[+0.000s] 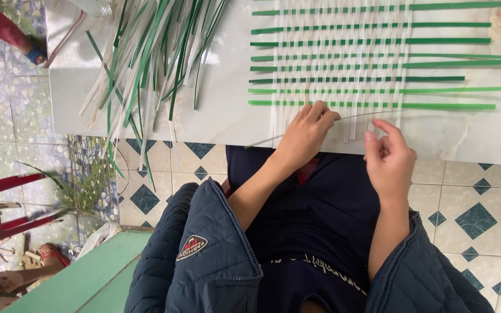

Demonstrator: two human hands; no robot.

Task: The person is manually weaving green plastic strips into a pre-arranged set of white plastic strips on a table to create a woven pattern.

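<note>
A half-woven mat of white vertical strips and green horizontal strips lies on a white marble slab. My left hand rests its fingertips on the lower ends of the white strips, pinching a thin green strip that runs sideways edge-on across them. My right hand hovers just below the slab's near edge, right of the left hand, with thumb and forefinger pinched near the strip's right part. Whether it grips the strip I cannot tell.
A loose bundle of green and white strips lies on the slab's left side, some hanging over the edge. Patterned floor tiles show below. A green bench and red chair legs stand at lower left.
</note>
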